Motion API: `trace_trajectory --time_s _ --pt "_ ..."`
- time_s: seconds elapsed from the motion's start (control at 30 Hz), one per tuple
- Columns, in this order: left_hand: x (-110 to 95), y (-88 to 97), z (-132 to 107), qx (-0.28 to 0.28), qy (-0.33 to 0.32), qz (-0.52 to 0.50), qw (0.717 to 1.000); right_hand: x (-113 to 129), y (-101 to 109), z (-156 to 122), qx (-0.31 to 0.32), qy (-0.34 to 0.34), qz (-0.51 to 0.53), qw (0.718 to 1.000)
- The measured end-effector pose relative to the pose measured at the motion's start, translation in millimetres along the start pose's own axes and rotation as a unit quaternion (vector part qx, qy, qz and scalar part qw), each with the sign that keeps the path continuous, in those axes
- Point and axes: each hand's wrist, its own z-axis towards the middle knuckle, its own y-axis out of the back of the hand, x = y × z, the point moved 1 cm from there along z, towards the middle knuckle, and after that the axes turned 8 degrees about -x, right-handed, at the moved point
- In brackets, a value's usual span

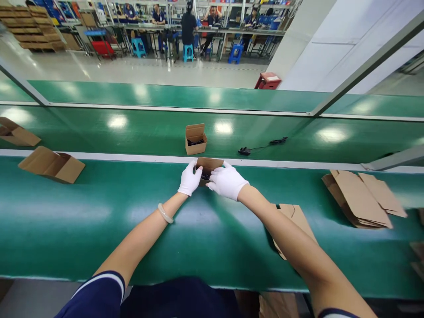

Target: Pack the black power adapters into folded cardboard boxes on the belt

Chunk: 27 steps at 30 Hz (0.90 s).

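Observation:
Both my hands wear white gloves and reach out over the green table (99, 221). My left hand (189, 179) and my right hand (227, 181) grip the two sides of a small open cardboard box (208, 166) with something black inside it. The box sits at the table's far edge, next to the white strip. Its top flap stands open. A pale bracelet circles my left wrist.
On the green conveyor belt (132, 132) beyond sit another small open box (195, 138) holding a black item, and a loose black cable with plug (245, 151). Flat cardboard blanks (361, 198) lie right, one under my right forearm. Open cartons (51, 164) lie left. People work far behind.

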Motion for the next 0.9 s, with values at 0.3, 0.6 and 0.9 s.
trace_trajectory --time_s 0.3,0.6,0.9 --pt "5.5 1.3 7.1 -0.029 0.029 -0.017 0.999 -70.4 8.6 -144.3 0.095 -0.495 0.031 0.863" --pt "-17.7 -48.3 84.9 -0.088 0.046 -0.022 0.995 -106.0 -24.0 -211.0 0.273 -0.588 0.1 0.755" --pt "-14.3 -59.5 109.9 -0.058 0.075 -0.024 0.995 -120.3 -27.3 -218.3 0.208 -0.607 0.11 0.759"
